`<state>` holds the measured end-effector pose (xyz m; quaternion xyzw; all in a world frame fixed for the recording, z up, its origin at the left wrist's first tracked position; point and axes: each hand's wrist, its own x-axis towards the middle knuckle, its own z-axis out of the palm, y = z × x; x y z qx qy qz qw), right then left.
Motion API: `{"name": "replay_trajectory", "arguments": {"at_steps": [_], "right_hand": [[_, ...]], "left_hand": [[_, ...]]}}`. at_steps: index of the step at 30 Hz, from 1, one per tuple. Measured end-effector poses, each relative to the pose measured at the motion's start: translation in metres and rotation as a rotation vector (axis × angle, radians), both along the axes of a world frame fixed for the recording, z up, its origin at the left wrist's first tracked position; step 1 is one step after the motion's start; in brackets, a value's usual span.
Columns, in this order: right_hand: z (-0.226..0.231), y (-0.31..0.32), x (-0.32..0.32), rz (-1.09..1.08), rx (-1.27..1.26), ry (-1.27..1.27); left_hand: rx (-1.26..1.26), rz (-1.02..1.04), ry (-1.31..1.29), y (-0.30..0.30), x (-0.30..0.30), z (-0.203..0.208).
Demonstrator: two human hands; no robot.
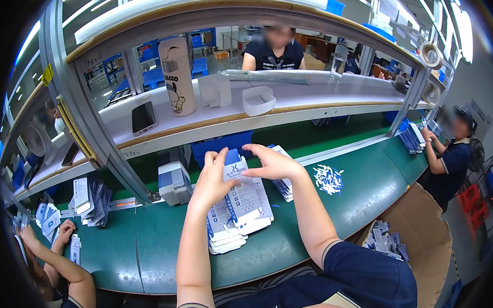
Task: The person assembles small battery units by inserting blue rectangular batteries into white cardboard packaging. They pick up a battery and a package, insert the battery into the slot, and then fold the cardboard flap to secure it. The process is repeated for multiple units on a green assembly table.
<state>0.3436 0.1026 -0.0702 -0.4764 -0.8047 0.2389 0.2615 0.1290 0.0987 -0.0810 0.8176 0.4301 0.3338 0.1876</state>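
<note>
Over a stack of flattened cartons (227, 237), both my hands are at the top end of one white and grey carton (240, 200) with a blue flap. My left hand (214, 179) grips its left edge, thumb across the printed face and fingers up at the flap. From the other side my right hand (274, 163) holds it, thumb on the face and forefinger by the flap's right corner. The carton lies tilted over the stack. Another pile of cartons (283, 188) is just beyond my right wrist, partly hidden by it.
Small white and blue scraps (329, 179) lie right on the green table (157, 255). A grey-blue box (174, 181) and a blue bin (219, 144) stand behind. Above runs a shelf with a flask (177, 77) and phone (143, 118). Co-workers sit both sides; a large cardboard box (423, 240) stands right.
</note>
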Motion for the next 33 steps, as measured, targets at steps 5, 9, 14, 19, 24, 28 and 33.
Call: {"name": "replay_trajectory", "arguments": {"at_steps": [5, 9, 14, 19, 24, 28, 33], "right_hand": [[0.002, 0.001, 0.004, 0.195, -0.230, 0.440], [0.011, -0.001, -0.003, 0.205, -0.133, 0.516], [0.015, -0.006, -0.012, 0.204, -0.013, 0.569], [0.035, -0.028, -0.012, 0.144, 0.337, 0.434], [0.047, -0.046, -0.009, 0.439, 0.007, 0.638], [0.035, -0.038, -0.008, 0.666, -0.318, 0.793], [0.035, -0.039, -0.010, 0.529, -0.198, 0.742]], "left_hand": [[0.231, -0.012, -0.339, -0.002, -0.004, 0.017], [0.328, -0.030, -0.493, -0.002, -0.008, 0.022], [0.400, -0.015, -0.726, -0.002, -0.001, 0.017], [0.495, 0.066, -0.650, -0.008, -0.002, 0.024], [0.263, -0.251, -0.818, -0.027, 0.003, 0.036], [0.335, -0.395, -0.865, -0.031, 0.013, 0.035], [0.501, -0.227, -0.698, -0.029, 0.006, 0.037]]}}
